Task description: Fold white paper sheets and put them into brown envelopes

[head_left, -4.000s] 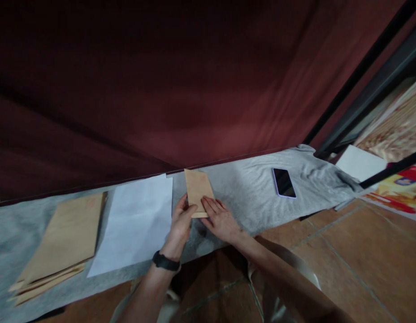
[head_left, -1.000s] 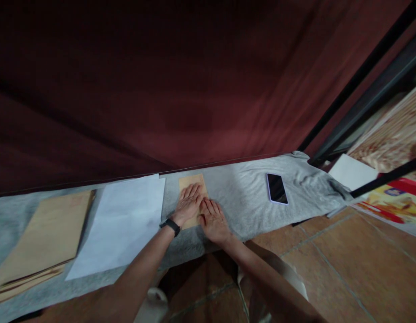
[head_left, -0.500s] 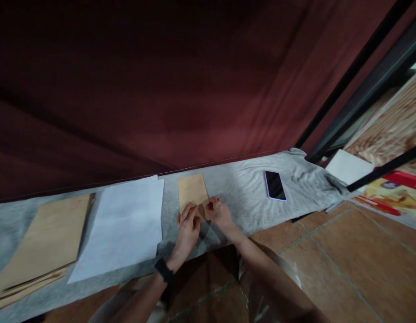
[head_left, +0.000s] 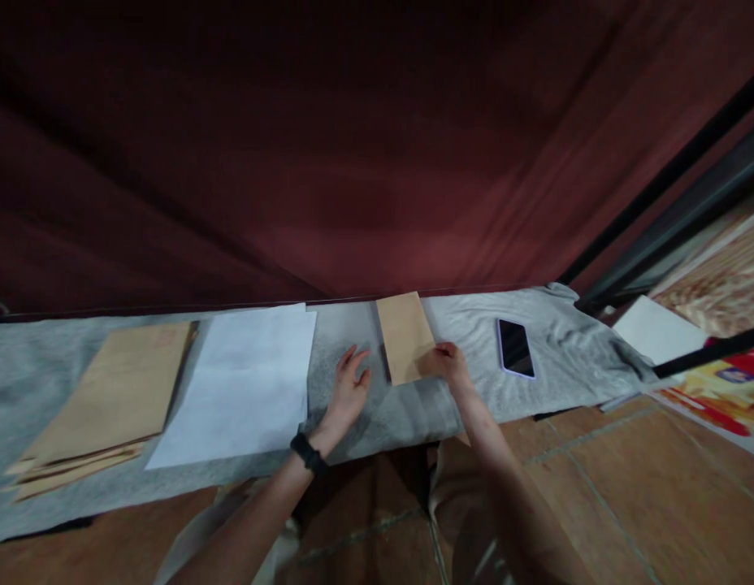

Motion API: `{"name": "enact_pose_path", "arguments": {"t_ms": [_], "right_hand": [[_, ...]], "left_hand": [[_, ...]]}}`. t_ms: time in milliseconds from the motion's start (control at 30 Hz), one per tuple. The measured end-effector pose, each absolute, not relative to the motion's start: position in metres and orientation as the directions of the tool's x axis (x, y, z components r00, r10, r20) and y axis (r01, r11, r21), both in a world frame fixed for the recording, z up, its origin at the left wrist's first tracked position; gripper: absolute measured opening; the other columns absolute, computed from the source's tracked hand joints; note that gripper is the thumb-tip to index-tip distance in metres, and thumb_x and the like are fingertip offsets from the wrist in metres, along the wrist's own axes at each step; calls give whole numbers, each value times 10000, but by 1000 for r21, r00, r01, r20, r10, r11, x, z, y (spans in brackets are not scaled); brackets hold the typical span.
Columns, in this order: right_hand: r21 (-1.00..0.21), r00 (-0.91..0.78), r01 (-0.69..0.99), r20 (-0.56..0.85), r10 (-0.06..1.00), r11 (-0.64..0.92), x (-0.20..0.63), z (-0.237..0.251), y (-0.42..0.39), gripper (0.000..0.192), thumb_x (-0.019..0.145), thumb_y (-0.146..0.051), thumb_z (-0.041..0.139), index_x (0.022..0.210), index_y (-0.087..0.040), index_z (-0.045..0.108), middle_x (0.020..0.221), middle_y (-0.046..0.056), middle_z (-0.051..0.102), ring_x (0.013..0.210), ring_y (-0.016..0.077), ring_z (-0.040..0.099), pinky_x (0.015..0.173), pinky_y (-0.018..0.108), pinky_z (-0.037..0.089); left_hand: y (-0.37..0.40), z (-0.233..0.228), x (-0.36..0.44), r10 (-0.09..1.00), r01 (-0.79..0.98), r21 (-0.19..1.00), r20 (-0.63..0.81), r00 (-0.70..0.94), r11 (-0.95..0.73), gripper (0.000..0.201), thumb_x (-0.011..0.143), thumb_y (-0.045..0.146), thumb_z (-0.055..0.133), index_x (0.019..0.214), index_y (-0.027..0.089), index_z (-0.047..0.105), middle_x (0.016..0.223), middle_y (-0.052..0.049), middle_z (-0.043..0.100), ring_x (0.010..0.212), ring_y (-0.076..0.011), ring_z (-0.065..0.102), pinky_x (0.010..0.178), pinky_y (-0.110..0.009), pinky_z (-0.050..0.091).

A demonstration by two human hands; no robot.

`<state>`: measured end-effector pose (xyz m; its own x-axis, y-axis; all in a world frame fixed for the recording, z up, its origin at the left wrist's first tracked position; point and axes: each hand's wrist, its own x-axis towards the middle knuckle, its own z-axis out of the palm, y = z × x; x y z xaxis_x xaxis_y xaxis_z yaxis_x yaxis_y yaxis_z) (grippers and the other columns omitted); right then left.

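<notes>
A small brown paper envelope [head_left: 405, 335] is held by its lower right edge in my right hand [head_left: 451, 364], whose fingers are pinched on it. My left hand [head_left: 351, 388], with a dark watch on the wrist, is apart from the envelope to its left. Its fingers are spread and slightly curled, with nothing in them. To the left of that hand lie white paper sheets [head_left: 243, 386] in a loose stack. Farther left is a pile of larger brown envelopes [head_left: 118, 386].
Grey cloth [head_left: 407, 418] covers the long narrow surface. A phone [head_left: 515, 348] in a light purple case lies on it at the right. Behind hangs a dark red curtain [head_left: 353, 203]. A white box [head_left: 659, 329] and dark metal bars [head_left: 669, 183] stand at the far right.
My left hand has let go of the small envelope and opened. The right hand has moved the envelope to the right, slightly tilted. The camera view has shifted a little.
</notes>
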<state>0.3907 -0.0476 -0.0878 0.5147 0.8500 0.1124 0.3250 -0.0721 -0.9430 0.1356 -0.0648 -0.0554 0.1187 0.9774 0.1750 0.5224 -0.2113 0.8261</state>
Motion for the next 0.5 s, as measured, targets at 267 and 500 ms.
{"name": "enact_pose_path", "arguments": {"t_ms": [267, 500], "right_hand": [[-775, 522, 584, 133, 843, -240, 394, -73, -77, 112, 727, -239, 614, 832, -204, 632, 782, 50, 625, 807, 217, 597, 765, 327, 463], [-814, 274, 578, 255, 927, 53, 329, -71, -58, 252, 833, -315, 508, 980, -193, 672, 946, 97, 673, 740, 198, 634, 738, 343, 532]], "left_hand": [[-57, -27, 80, 995, 945, 326, 101, 2, -35, 650, 924, 317, 532, 1530, 136, 382, 1657, -202, 212, 1538, -387, 134, 1162, -693, 208], [-48, -24, 26, 971, 969, 104, -109, -214, 225, 817, 926, 575, 466, 1559, 86, 298, 1629, -272, 227, 1506, -439, 207, 1077, -754, 272]]}}
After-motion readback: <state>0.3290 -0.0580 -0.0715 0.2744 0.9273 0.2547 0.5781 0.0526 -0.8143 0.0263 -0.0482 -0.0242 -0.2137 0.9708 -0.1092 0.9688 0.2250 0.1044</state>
